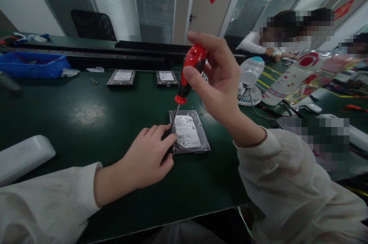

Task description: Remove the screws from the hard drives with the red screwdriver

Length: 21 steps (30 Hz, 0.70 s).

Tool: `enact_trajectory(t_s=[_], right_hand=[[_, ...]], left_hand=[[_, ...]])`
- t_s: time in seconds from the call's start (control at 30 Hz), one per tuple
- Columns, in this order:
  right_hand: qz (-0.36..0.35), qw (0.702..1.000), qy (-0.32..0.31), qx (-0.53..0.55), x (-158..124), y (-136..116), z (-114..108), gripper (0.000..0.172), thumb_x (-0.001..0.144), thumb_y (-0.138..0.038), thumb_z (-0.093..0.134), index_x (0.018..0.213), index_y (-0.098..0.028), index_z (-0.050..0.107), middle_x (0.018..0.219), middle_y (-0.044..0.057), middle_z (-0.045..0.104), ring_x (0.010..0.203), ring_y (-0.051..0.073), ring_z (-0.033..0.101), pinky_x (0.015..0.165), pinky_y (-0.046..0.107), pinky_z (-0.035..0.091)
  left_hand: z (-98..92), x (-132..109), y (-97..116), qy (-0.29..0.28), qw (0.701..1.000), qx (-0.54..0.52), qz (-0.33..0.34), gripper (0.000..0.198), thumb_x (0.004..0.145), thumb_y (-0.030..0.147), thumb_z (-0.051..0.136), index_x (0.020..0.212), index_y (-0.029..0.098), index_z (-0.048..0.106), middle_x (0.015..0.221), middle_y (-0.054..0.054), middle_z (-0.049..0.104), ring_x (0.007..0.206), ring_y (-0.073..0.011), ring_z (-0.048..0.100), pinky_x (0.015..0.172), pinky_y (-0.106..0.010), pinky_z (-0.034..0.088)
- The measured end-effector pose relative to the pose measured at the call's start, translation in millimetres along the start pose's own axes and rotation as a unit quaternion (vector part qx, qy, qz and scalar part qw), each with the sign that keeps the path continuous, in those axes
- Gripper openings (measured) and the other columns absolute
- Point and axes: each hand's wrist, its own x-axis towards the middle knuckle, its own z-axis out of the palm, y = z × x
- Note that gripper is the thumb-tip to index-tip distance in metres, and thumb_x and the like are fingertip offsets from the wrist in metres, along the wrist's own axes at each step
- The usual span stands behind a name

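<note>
A hard drive (188, 132) with a white label lies flat on the dark green table in front of me. My left hand (152, 154) holds its left edge, with fingertips on the top face and the thumb low at the side. My right hand (220, 77) grips a red and black screwdriver (185, 77) above the drive. The screwdriver leans slightly, handle up, and its shaft runs down to the drive's left edge beside my left fingertips. Exactly where the tip sits is hard to make out there.
Two more hard drives, one at left (122, 78) and one nearer the middle (166, 78), lie farther back. A blue bin (33, 66) stands back left, a white case (25, 157) near left. A small fan (250, 79) and a bottle (287, 81) are at right; people sit beyond.
</note>
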Motion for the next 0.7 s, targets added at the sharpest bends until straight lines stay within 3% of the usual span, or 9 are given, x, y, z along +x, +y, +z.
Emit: enact_trajectory(t_s=[0.17, 0.37, 0.53, 0.7], right_hand=[[-0.007, 0.998, -0.041, 0.042, -0.7, 2.1, -0.5, 0.04, 0.098, -0.034, 0.047, 0.139, -0.035, 0.05, 0.152, -0.003, 0.047, 0.13, 0.019, 0.057, 0.1, 0.03, 0.057], [0.005, 0.998, -0.015, -0.065, -1.5, -1.7, -0.9, 0.04, 0.095, -0.042, 0.054, 0.134, -0.031, 0.051, 0.14, 0.004, 0.057, 0.12, 0.02, 0.062, 0.099, 0.034, 0.058], [-0.016, 0.997, -0.063, -0.038, -1.2, -2.6, -3.0, 0.043, 0.101, -0.029, 0.038, 0.143, -0.033, 0.043, 0.15, 0.001, 0.048, 0.129, 0.019, 0.057, 0.109, 0.034, 0.052], [0.009, 0.995, -0.048, -0.088, -1.3, -3.1, -2.5, 0.046, 0.098, -0.04, 0.049, 0.143, -0.032, 0.043, 0.151, 0.002, 0.048, 0.121, 0.019, 0.06, 0.107, 0.035, 0.053]], left_hand=[[-0.1, 0.2, 0.7, -0.001, 1.0, 0.002, 0.002, 0.04, 0.087, 0.024, 0.052, 0.126, 0.018, 0.059, 0.136, -0.018, 0.055, 0.118, -0.0342, 0.055, 0.094, -0.052, 0.048], [0.9, 0.2, 0.2, 0.0, 1.0, 0.005, 0.003, 0.041, 0.088, 0.025, 0.052, 0.127, 0.018, 0.059, 0.136, -0.018, 0.055, 0.117, -0.0336, 0.055, 0.093, -0.052, 0.049], [-0.4, 0.3, 0.8, -0.004, 1.0, 0.003, -0.002, 0.039, 0.088, 0.025, 0.051, 0.127, 0.019, 0.059, 0.136, -0.018, 0.055, 0.118, -0.0329, 0.055, 0.095, -0.052, 0.048], [-0.9, 0.3, 0.3, -0.006, 1.0, 0.004, -0.002, 0.04, 0.088, 0.025, 0.052, 0.127, 0.018, 0.059, 0.137, -0.018, 0.055, 0.119, -0.0332, 0.055, 0.094, -0.052, 0.048]])
